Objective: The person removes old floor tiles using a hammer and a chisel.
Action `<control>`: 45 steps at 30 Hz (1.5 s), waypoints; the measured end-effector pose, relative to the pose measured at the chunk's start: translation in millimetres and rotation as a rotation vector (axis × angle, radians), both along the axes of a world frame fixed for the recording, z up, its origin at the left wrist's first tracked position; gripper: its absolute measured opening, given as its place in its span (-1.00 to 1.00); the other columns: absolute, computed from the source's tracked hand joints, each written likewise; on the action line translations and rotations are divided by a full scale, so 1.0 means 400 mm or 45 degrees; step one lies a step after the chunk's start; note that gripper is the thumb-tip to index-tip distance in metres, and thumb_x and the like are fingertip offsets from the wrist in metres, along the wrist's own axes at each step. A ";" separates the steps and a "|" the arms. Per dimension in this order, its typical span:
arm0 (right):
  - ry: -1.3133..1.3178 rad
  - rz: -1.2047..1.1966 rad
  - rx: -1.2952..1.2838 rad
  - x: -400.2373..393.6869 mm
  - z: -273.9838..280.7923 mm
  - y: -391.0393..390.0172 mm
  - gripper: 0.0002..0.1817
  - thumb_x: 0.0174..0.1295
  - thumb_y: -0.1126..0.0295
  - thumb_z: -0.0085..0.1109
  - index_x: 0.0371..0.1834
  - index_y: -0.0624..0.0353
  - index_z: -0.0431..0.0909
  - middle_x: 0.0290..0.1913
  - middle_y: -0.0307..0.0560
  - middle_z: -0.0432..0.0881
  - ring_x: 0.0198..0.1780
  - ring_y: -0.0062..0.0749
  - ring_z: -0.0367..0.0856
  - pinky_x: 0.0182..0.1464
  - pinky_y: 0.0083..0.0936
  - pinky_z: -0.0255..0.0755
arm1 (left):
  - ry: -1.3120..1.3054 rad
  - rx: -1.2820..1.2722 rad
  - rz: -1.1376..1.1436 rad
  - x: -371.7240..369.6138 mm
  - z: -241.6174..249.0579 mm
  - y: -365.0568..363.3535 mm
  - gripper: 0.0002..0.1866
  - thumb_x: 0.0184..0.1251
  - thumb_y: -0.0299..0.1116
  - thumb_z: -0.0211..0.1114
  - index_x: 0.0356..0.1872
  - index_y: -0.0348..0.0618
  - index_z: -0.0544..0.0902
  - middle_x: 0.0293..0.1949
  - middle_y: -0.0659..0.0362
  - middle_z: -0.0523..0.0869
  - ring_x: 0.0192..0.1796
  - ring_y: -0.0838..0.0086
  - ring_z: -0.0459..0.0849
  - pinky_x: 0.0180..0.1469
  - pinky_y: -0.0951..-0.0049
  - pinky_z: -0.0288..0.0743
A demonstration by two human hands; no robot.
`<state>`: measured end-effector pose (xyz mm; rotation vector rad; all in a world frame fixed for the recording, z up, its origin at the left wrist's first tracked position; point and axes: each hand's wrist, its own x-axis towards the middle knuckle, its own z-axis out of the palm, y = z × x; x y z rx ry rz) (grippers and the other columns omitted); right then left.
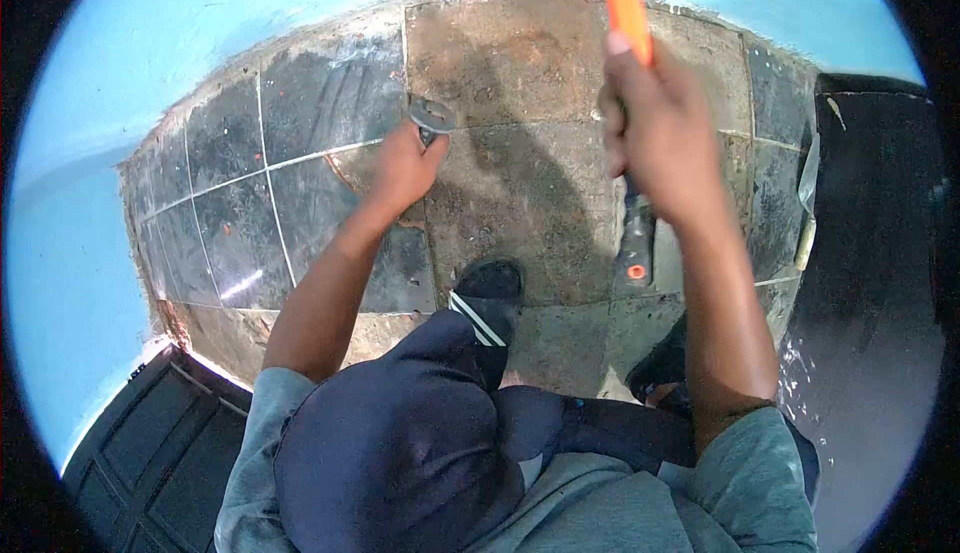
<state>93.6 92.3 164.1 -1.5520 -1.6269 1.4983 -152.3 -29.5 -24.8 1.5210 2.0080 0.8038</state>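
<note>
My left hand [402, 168] is closed around a chisel [430, 115], whose grey, rounded guard shows above the fist. Its lower end is hidden by the hand. Held over the bare, tile-less floor patch [530, 203], the chisel is near the edge of the black tiles [330, 83]. My right hand [665, 143], blurred by motion, grips a hammer [625, 3] raised up and to the right of the chisel. The hammer has an orange shaft and a black grip end; its head lies beyond the top of the view.
A light blue wall [240, 13] borders the floor at the back and left. Both my feet, one in a black striped sandal [488, 303], rest on the floor close below my hands. A dark panelled piece [150, 443] is at lower left, and a dark surface [870, 283] runs along the right.
</note>
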 end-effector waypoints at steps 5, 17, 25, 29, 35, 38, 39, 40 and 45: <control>-0.288 0.518 0.041 -0.004 -0.203 -0.075 -0.54 0.57 0.02 0.04 0.00 0.30 0.54 -0.54 -0.13 0.49 -0.51 -0.41 0.56 -0.45 -0.30 0.42 | 0.035 -0.292 0.116 -0.003 0.023 0.016 -0.70 0.32 -0.24 0.39 -0.15 -0.31 0.66 -0.36 -0.22 0.74 -0.21 -0.18 0.73 -0.18 -0.04 0.57; 0.217 -0.178 0.310 0.039 0.043 0.070 -0.55 0.58 -0.05 0.02 -0.24 0.14 0.49 -0.57 -0.33 0.42 -0.66 -0.67 0.37 -0.62 -0.62 0.26 | 0.025 -0.347 0.076 -0.005 0.049 0.007 -0.70 0.33 -0.25 0.37 -0.12 -0.30 0.66 -0.28 -0.22 0.75 -0.14 -0.19 0.73 -0.13 -0.02 0.57; -0.303 0.596 -0.002 0.014 -0.219 -0.087 -0.50 0.56 0.04 0.05 -0.12 0.40 0.53 -0.44 0.16 0.60 -0.48 -0.08 0.63 -0.38 -0.11 0.48 | 0.062 -0.348 0.054 0.021 0.065 0.007 -0.73 0.32 -0.28 0.36 -0.09 -0.26 0.69 -0.26 -0.22 0.76 -0.13 -0.18 0.73 -0.14 -0.01 0.59; -0.202 0.483 -0.373 0.052 -0.173 -0.085 -0.56 0.59 0.06 0.03 -0.11 0.33 0.48 -0.54 -0.14 0.43 -0.68 -0.44 0.46 -0.63 -0.38 0.34 | 0.042 -0.239 0.075 0.026 0.049 -0.017 -0.74 0.31 -0.28 0.35 -0.10 -0.24 0.70 -0.24 -0.22 0.76 -0.10 -0.19 0.73 -0.12 -0.01 0.60; -0.135 0.302 -0.501 0.077 -0.188 -0.064 -0.54 0.58 0.07 0.04 0.00 0.37 0.51 -0.58 -0.13 0.48 -0.70 -0.41 0.50 -0.62 -0.37 0.39 | -0.019 -0.074 0.145 0.028 0.015 -0.012 -0.74 0.32 -0.28 0.35 -0.10 -0.24 0.71 -0.23 -0.20 0.77 -0.09 -0.19 0.73 -0.10 0.02 0.59; -0.120 0.271 -0.515 0.083 -0.200 -0.063 -0.53 0.58 0.05 0.03 -0.04 0.38 0.50 -0.59 -0.16 0.46 -0.70 -0.40 0.50 -0.63 -0.37 0.39 | -0.107 -0.148 0.123 0.029 0.050 -0.019 -0.74 0.34 -0.28 0.34 -0.09 -0.25 0.71 -0.22 -0.19 0.77 -0.07 -0.19 0.73 -0.08 0.02 0.59; -0.107 0.268 -0.513 0.084 -0.200 -0.060 -0.52 0.58 0.05 0.03 -0.06 0.38 0.49 -0.60 -0.16 0.45 -0.70 -0.41 0.50 -0.63 -0.36 0.39 | -0.135 -0.179 0.107 0.022 0.058 -0.019 -0.73 0.34 -0.28 0.34 -0.09 -0.25 0.71 -0.22 -0.19 0.77 -0.06 -0.19 0.73 -0.07 0.02 0.58; -0.110 0.274 -0.519 0.083 -0.199 -0.060 -0.52 0.58 0.04 0.03 -0.08 0.38 0.49 -0.60 -0.17 0.44 -0.70 -0.41 0.50 -0.63 -0.36 0.38 | -0.143 -0.170 0.088 0.011 0.045 -0.019 -0.73 0.35 -0.27 0.33 -0.09 -0.25 0.71 -0.22 -0.19 0.77 -0.06 -0.19 0.73 -0.06 0.02 0.58; -0.085 0.301 -0.569 0.084 -0.203 -0.051 -0.52 0.58 0.03 0.03 -0.16 0.35 0.48 -0.60 -0.19 0.42 -0.71 -0.45 0.48 -0.63 -0.39 0.37 | -0.108 -0.172 0.078 -0.016 -0.012 0.001 -0.72 0.36 -0.26 0.33 -0.05 -0.25 0.69 -0.17 -0.21 0.77 -0.02 -0.19 0.72 -0.03 0.01 0.58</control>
